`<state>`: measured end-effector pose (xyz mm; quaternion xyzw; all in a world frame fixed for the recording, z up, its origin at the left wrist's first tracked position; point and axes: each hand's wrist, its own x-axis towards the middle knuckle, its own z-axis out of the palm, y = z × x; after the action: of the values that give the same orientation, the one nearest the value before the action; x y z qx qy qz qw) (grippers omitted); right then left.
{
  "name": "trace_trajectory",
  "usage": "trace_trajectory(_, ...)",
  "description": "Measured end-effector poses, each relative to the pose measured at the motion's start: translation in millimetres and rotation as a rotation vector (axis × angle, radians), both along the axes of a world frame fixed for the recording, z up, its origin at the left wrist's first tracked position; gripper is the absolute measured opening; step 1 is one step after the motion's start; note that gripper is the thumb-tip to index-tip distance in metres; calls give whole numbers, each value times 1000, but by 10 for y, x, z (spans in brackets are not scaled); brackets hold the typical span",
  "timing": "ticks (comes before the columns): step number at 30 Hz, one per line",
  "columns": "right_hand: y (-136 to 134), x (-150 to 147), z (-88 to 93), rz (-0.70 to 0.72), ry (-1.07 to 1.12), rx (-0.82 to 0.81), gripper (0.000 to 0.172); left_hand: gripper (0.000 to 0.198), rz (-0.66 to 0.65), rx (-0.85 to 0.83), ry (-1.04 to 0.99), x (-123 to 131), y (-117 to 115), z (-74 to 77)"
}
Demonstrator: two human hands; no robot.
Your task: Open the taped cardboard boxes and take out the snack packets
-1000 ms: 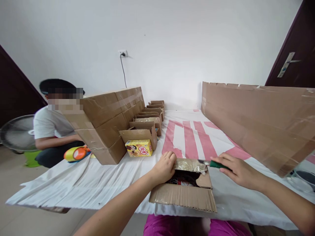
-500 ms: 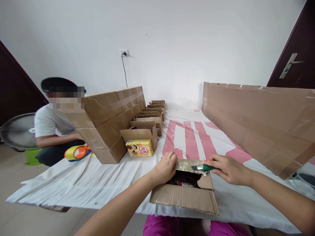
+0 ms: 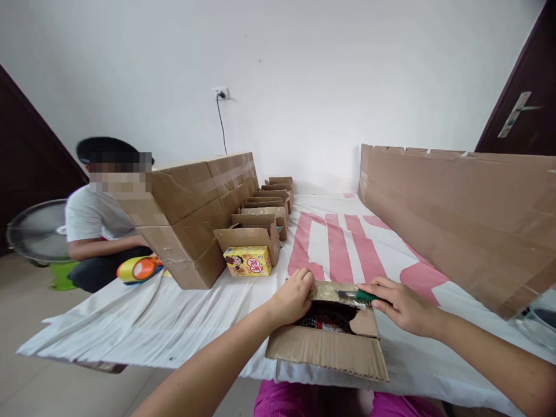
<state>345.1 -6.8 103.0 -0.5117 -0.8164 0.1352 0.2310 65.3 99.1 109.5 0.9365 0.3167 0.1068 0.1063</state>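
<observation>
A small cardboard box (image 3: 328, 349) lies in front of me at the near table edge, its top flaps opened out. Dark packaging with red and white print (image 3: 326, 322) shows inside. My left hand (image 3: 296, 294) is closed round the box's far left corner, gripping the flap there. In my right hand (image 3: 399, 301) is a green utility knife (image 3: 367, 296). Its blade points left and lies at the taped far flap (image 3: 328, 289); whether it cuts into the tape I cannot tell. Some clear tape bunches up beside the blade.
Stacked cardboard boxes (image 3: 186, 231) stand left, with a row of opened small boxes (image 3: 249, 236) beside them and a yellow printed carton (image 3: 247, 262) in front. A tall cardboard panel (image 3: 447, 214) bounds the right. A person (image 3: 98, 214) crouches at left near a tape roll (image 3: 141, 268).
The view has shifted slightly. The knife and my right hand have moved very little, and the blade sits a touch lower in the tape. My left hand keeps its hold on the box.
</observation>
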Motion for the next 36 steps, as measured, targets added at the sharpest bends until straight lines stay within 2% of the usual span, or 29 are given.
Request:
trace_trajectory(6, 56, -64, 204, -75, 130, -394, 44, 34, 2, 4, 16, 0, -25, 11)
trace_trajectory(8, 45, -75, 248, -78, 147, -455, 44, 34, 4, 7, 20, -5, -30, 12)
trace_trajectory(13, -30, 9, 274, -42, -101, -151, 41, 33, 3, 11, 21, -10, -35, 7)
trace_trajectory(15, -43, 52, 239, -36, -153, -91, 42, 33, 0, 12, 21, -6, -37, 8)
trace_trajectory(19, -39, 72, 195, -21, -174, -24, 41, 33, -4, 16, 18, 0, -40, 12)
trace_trajectory(25, -46, 84, 362, 12, -232, -54, 39, 32, -4, 21, 14, -9, -35, -12)
trace_trajectory(27, -49, 73, 366, 27, -239, -53, 39, 32, -7, 22, 13, -8, -32, -20)
trace_trajectory(30, -61, 18, 256, 9, -267, 2, 41, 32, -15, 23, 11, -4, -27, -22)
trace_trajectory(36, -131, -129, -23, -124, -245, 148, 42, 33, -30, 16, 1, 3, -6, -11)
